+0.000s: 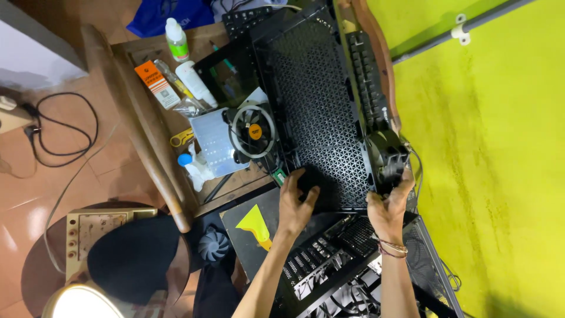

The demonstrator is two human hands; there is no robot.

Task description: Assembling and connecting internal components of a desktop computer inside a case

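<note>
we find the left hand (296, 200) laid flat, fingers spread, on the black perforated metal computer-case panel (318, 112) above the wooden worktop (144, 59); the right hand (389, 203) grips the panel's black fan (385, 156).

A mesh panel (318, 112) lies across the middle of the bench (147, 65), its near edge over the open computer case (353, 265). The left hand (294, 203) rests on the panel's near left corner; the right hand (388, 206) is at its near right corner, touching a case fan (385, 156) set on the panel's right edge. Left of the panel sits another fan (253, 131), overlapping a flat perforated plate (215, 141). Behind these stand two bottles (176, 40), with a small box (156, 84) to their left. A scraper (256, 225) lies just left of the left wrist. A cable (59, 129) loops on the floor (35, 194), far left.
</note>
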